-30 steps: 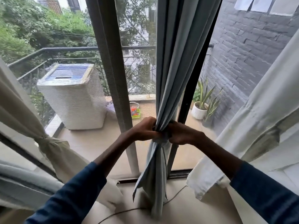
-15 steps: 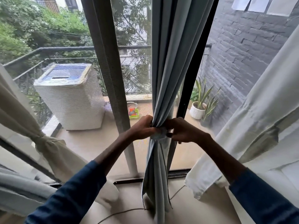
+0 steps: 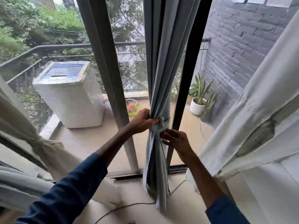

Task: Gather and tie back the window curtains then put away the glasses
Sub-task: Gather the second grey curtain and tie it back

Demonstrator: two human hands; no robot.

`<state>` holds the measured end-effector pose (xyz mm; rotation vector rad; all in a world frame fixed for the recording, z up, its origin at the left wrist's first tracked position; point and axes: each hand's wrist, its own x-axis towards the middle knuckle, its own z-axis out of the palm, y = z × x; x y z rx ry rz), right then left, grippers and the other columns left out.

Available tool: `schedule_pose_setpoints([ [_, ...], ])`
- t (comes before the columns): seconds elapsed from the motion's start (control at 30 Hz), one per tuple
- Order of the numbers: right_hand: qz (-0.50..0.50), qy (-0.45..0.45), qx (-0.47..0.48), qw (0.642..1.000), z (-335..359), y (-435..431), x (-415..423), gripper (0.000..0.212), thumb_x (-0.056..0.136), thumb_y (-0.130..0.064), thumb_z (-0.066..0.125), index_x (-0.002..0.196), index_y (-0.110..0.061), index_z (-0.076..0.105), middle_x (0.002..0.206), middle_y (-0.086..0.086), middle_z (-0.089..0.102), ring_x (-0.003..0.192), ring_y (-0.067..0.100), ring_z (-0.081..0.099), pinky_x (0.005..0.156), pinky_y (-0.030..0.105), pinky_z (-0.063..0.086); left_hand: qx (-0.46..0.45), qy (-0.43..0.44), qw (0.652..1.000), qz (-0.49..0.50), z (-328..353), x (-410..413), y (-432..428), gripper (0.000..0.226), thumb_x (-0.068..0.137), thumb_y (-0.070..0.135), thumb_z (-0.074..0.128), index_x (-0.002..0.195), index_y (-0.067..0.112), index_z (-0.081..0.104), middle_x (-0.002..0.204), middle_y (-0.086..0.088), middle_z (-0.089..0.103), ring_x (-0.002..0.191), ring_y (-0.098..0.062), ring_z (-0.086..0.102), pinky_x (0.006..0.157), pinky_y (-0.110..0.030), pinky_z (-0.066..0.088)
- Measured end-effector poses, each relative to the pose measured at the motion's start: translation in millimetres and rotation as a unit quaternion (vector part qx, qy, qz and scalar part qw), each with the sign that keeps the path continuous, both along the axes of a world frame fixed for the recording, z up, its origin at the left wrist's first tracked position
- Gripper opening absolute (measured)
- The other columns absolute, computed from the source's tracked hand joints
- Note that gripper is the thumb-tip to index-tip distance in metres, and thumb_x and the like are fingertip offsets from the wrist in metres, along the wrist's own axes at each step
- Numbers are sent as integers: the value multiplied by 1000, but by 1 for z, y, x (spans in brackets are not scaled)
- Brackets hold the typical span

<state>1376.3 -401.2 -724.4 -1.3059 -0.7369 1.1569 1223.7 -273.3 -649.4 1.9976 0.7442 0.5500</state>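
Knot (image 3: pixel 161 125) on grey curtain (image 3: pixel 163 62) now exposed; right hand (image 3: pixel 177 140) slipped below it, fingers loosened.

Both arms outstretched, left grip (image 3: pixel 142 120) clenched, right grip (image 3: pixel 176 140) lower (fingers loosely spread)

Soft daylight through the window (image 3: pixel 129 70); wide-angle bending at edges.

The grey-blue curtain (image 3: pixel 163 62) runs off the top edge at 12 o'clock. The left hand (image 3: pixel 142 122) hides the left part of the tie band (image 3: pixel 164 121) around it. The right hand (image 3: pixel 176 141) is blurred at the fingertips, and whether they touch the cloth cannot be told. The cream curtain (image 3: pixel 21 113) is cut off at 9 o'clock and the white curtain (image 3: pixel 258 110) at 3 o'clock. The print on the packet (image 3: pixel 133 109) is too small to read.
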Motion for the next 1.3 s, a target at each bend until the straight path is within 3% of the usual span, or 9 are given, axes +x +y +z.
schedule_pose_setpoints([
  [0.1, -31, 144, -2, 989, -2, 6, -13, 11, 97, -4, 61, 101, 0, 70, 89, 12, 72, 81, 21, 70, 82, 36, 57, 14, -13, 1000, -11, -1, 4, -4, 21, 91, 28, 64, 81, 14, 75, 84, -7, 76, 84, -34, 72, 77, -56, 55],
  [0.2, -28, 220, -7, 975, 0, 8, -20, 14, 97, -11, 62, 86, -14, 68, 74, 2, 64, 68, 12, 61, 71, 29, 49, -13, -7, 1000, 3, -3, 4, -2, 30, 90, 34, 65, 80, 6, 71, 82, -18, 72, 80, -43, 68, 70, -62, 53],
  [0.37, 0, 120, -4, 993, 4, 9, -4, 7, 97, -16, 65, 91, -17, 69, 80, -1, 64, 66, 6, 59, 61, 19, 46, -29, -11, 999, 8, -5, -5, 3, 35, 87, 39, 65, 92, 6, 74, 86, -19, 71, 74, -31, 67, 66, -57, 54],
  [0.63, 24, 120, -71, 990, -26, 0, 21, 12, 89, -27, 70, 91, -15, 67, 72, -5, 60, 60, 2, 54, 54, 15, 45, -121, -40, 988, 91, -5, -16, 11, 46, 86, 30, 62, 92, -15, 58, 83, -13, 55, 79, -22, 58, 70, -47, 57],
  [0.83, -15, 170, -133, 976, -55, 7, -12, 11, 94, -27, 69, 91, -17, 71, 70, -6, 60, 59, 3, 56, 53, 20, 45, -22, 7, 997, 72, -9, -3, 5, 32, 86, 37, 57, 69, 11, 55, 62, 2, 51, 61, -13, 48, 57, -34, 41],
  [0.97, -42, 147, -101, 983, -48, 6, 3, 15, 92, -27, 72, 95, -13, 71, 69, -3, 60, 60, 7, 56, 51, 21, 46, 46, -15, 994, 100, -16, -3, 2, 17, 94, 27, 64, 101, 13, 56, 85, -1, 70, 75, -18, 68, 67, -43, 56],
  [1.07, -41, 159, -106, 981, -49, 6, 2, 16, 90, -28, 74, 97, -13, 74, 75, -4, 64, 62, 7, 58, 54, 22, 45, 14, -60, 995, 76, -19, -1, -7, 51, 90, 30, 71, 127, 13, 40, 108, -3, 72, 94, -20, 72, 79, -40, 59],
  [1.2, -65, 198, -104, 973, -46, 16, -2, 14, 92, -25, 72, 101, -14, 73, 84, 1, 70, 70, 12, 64, 61, 26, 48, 97, -3, 991, 89, -32, 11, -14, 54, 91, 50, 59, 136, 25, 43, 117, 3, 69, 103, -15, 68, 86, -44, 56],
  [1.3, -76, 216, -82, 970, -47, 14, 8, 20, 95, -25, 66, 109, -10, 70, 97, 8, 75, 81, 17, 72, 69, 28, 52, 119, 16, 988, 98, -45, 14, -24, 69, 95, 48, 56, 146, 17, 21, 125, -6, 64, 108, -20, 66, 87, -42, 56],
])
